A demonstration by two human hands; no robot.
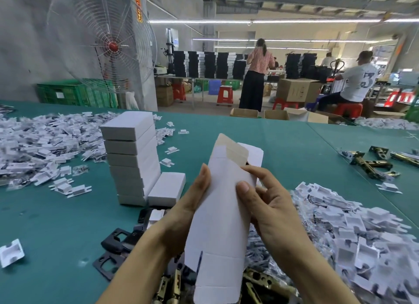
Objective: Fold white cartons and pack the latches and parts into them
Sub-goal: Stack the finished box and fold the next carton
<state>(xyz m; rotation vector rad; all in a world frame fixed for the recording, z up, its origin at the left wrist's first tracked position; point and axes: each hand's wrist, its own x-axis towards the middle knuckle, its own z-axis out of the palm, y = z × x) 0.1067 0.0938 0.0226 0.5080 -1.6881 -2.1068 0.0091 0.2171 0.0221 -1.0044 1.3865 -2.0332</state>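
Now we hold the unfolded white cardboard carton (223,215) up between both hands, above the near edge of the teal desk (294,142). Its far end points away from us, with the flaps there spread and a brownish inner face showing. Our left grip (190,204) is clamped on the carton's left edge, fingers curled along it. Our right grip (267,206) pinches the right edge, with the thumb pressed on the front face and the forefinger laid across higher up.

Under the carton lie brass latches (170,287) and flat black metal plates (113,258). Just left of our hands rises a stack of folded white cartons (131,158), and one more folded white carton (166,190) lies touching its foot. A heap of small white plastic inserts (351,224) lies to our right, and a wider heap of white parts (34,140) spreads over the far left. More brass latches (371,165) sit well apart at the right. Behind the desk stands a large wire-caged fan (102,47).
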